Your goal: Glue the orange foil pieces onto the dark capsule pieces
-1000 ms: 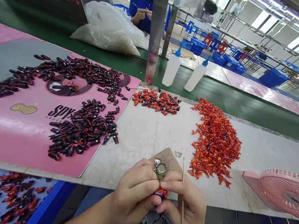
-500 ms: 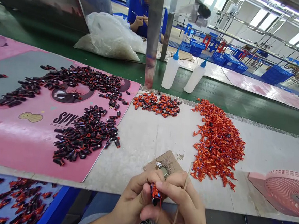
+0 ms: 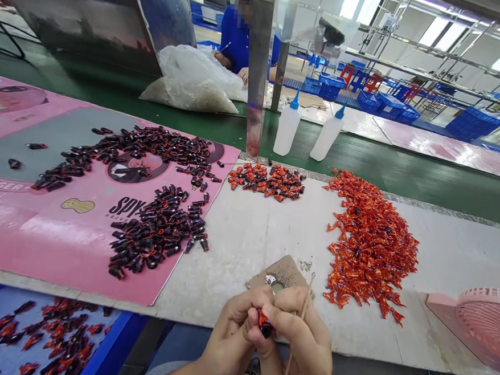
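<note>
While the left hand and right hand met low at the front of the bench, their fingers closed in a tight pinch on a small red-and-black piece, held between them just above the bench edge. A thin wooden stick ran up through the right hand's fingers. The step in hand appeared to be close fingertip work on that one piece, and the moment called for a steady pinch. Just beyond the fingers lay a scrap of brown cardboard dusted with grit, with a round metal disc mostly hidden behind them. To the left, dark capped pieces lay heaped on a pink printed mat; to the right, a drift of orange-red foil pieces covered the white bench top
</note>
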### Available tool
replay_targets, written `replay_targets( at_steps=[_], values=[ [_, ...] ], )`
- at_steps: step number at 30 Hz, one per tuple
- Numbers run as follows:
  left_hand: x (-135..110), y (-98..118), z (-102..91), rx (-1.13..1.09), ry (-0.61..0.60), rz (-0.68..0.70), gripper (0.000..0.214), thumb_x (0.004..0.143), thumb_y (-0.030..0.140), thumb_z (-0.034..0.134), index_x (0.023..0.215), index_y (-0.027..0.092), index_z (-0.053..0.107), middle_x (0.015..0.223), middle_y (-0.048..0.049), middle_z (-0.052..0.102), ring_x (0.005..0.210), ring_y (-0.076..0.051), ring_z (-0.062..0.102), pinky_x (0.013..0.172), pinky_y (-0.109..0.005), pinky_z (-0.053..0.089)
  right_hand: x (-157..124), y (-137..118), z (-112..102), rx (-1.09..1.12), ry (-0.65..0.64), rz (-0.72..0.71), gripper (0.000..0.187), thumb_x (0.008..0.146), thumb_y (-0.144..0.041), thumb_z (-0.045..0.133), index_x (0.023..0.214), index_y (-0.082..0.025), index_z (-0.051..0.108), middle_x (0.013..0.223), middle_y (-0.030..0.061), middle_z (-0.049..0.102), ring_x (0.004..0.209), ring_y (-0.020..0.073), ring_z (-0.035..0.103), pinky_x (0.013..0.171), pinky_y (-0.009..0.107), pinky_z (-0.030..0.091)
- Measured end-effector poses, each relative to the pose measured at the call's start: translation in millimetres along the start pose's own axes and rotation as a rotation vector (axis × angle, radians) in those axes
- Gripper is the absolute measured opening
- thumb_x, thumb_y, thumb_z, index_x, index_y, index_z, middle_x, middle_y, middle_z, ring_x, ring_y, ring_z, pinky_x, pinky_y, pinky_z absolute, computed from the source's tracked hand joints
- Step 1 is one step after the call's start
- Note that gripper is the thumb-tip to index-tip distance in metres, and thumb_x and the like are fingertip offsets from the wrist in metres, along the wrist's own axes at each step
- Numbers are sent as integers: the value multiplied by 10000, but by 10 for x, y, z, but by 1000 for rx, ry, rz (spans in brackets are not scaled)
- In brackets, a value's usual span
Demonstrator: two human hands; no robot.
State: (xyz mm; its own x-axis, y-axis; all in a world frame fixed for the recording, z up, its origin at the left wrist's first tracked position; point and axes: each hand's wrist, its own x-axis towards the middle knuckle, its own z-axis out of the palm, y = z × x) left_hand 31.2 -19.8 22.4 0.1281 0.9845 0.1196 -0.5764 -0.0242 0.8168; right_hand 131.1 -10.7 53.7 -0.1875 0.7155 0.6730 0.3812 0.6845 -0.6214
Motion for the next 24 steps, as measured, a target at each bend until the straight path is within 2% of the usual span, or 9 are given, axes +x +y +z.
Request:
replay_targets(
  at_steps=[3, 6, 8, 9, 13, 16, 19, 22, 24],
  values=[
    [155, 77, -173, 343, -17, 49, 450, 925, 573, 519, 722, 175, 572, 629, 6, 476, 584, -135, 456, 536, -236, 373, -5, 131, -136, -50, -61, 27, 202, 985, -315, 520, 1140, -199, 577, 881, 76, 630, 801, 193, 633, 658, 307, 549],
    [527, 219, -414, 906, -93, 126, 337, 979, 395, 467, 815, 158, 643, 697, -34, 594, 648, -169, 554, 591, -261, 420, -55, 288, -328, -167, -31, 95, 392, 973, -429, 520, 1275, -179, 528, 1010, 117, 654, 898, 226, 655, 749, 341, 568],
    [843, 300, -546, 1403, -150, 34, 212, 949, 244, 503, 850, 161, 671, 754, -38, 637, 662, -176, 581, 626, -279, 433, -100, 368, -450, -242, 6, 152, 360, 971, -374, 532, 1276, -183, 539, 1009, 109, 667, 866, 217, 662, 730, 328, 566],
    [996, 326, -592, 1486, -143, 16, 166, 920, 206, 545, 844, 156, 683, 786, -50, 650, 680, -189, 596, 646, -296, 435, -122, 398, -500, -271, 22, 179, 321, 967, -340, 539, 1250, -191, 562, 993, 98, 675, 842, 209, 663, 708, 314, 563],
    [1429, 311, -639, 1655, -109, 12, 179, 916, 153, 533, 922, 166, 712, 909, -89, 675, 839, -253, 649, 753, -357, 448, -230, 486, -603, -283, 69, 277, 241, 957, -350, 560, 1143, -219, 638, 932, 63, 701, 773, 184, 654, 657, 278, 539],
    [1542, 285, -630, 1748, -91, 15, 191, 911, 165, 548, 1013, 176, 709, 953, -102, 685, 904, -284, 658, 794, -386, 464, -335, 558, -630, -158, 101, 342, 520, 987, -581, 353, 1263, -218, 602, 940, 82, 703, 804, 210, 660, 702, 324, 538],
    [1509, 430, -697, 1793, -63, 38, 350, 893, 168, 575, 1239, 187, 619, 1120, -118, 672, 1021, -291, 639, 865, -397, 474, -425, 634, -685, -49, 169, 375, 740, 939, -709, 194, 1383, -197, 491, 938, 89, 678, 816, 227, 660, 734, 360, 543],
    [1326, 763, -864, 1800, -4, 70, 436, 912, 192, 553, 1346, 166, 527, 1266, -135, 623, 1137, -286, 592, 947, -405, 459, -469, 699, -756, -151, 147, 445, 444, 977, -530, 440, 1249, -202, 567, 937, 80, 682, 833, 220, 666, 745, 325, 531],
    [1121, 984, -995, 1788, -4, 154, 370, 909, 211, 568, 1276, 175, 582, 1247, -119, 644, 1121, -277, 601, 940, -400, 463, -459, 736, -779, -208, 53, 442, 219, 964, -373, 523, 1075, -217, 628, 892, 63, 691, 843, 213, 667, 760, 299, 522]
  ],
)
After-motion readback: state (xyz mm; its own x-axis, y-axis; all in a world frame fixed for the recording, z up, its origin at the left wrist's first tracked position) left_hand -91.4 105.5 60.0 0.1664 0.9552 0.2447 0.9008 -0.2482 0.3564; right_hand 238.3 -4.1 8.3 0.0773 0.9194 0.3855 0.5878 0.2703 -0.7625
